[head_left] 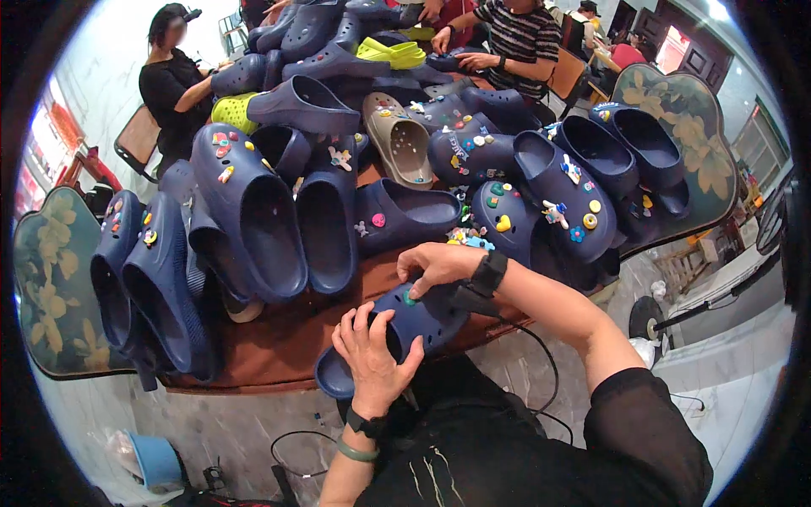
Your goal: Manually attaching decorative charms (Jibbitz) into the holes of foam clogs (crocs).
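Observation:
A navy foam clog (438,325) lies at the table's near edge, its heel toward me on the left. My left hand (372,353) grips it around the foot opening, fingers curved over the upper and thumb on the near side. On the clog's toe part sits a small green shoe charm (409,298). My right hand (435,265) is closed over it, the fingertips pressed together on the charm. The small charms (470,239) in a colourful heap lie just beyond my right hand, partly hidden.
Navy clogs with charms (262,220) crowd the table (253,346) in piles, with a taupe clog (399,139) and lime clogs (391,54) among them. Co-workers (173,84) work across the table. A blue bucket (156,460) stands on the floor, and black cables run near my right forearm.

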`<state>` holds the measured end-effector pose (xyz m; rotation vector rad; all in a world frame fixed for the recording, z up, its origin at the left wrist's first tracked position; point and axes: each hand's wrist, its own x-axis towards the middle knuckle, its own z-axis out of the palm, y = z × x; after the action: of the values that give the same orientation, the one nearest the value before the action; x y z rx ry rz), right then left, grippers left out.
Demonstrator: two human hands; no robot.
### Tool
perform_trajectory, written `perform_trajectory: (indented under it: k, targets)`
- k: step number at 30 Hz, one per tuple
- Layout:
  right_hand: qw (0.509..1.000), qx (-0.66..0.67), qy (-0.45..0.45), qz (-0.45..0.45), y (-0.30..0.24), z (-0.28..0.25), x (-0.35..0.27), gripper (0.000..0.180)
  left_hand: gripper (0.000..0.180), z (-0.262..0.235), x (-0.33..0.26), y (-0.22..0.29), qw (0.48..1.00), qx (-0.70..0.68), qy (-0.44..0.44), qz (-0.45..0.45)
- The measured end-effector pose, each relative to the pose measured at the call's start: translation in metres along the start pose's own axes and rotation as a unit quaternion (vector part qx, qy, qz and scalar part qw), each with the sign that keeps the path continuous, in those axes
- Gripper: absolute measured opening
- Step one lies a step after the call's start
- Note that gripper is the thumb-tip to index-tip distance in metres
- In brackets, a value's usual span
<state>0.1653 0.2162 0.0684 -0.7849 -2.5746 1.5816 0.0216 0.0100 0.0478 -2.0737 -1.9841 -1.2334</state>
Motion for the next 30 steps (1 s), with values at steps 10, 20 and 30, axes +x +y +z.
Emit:
perform_trajectory:
  k: [10,20,30]
  targets:
    - [0.886,-0.28,0.23,-0.288,0.004,0.051,-0.042,0.016,0.064,0.003,-0.019,-0.004,1.0,0.018,0.005,0.005]
    - [0.988,-0.087,-0.109,-0.06,0.007,0.001,0.008,0.056,0.066,-0.012,-0.007,0.015,1.0,0.016,-0.009,0.007]
    - [0.996,-0.074,-0.008,-0.059,0.011,0.018,-0.01,0.052,0.067,-0.01,-0.005,0.016,0.999,0.034,-0.003,0.011]
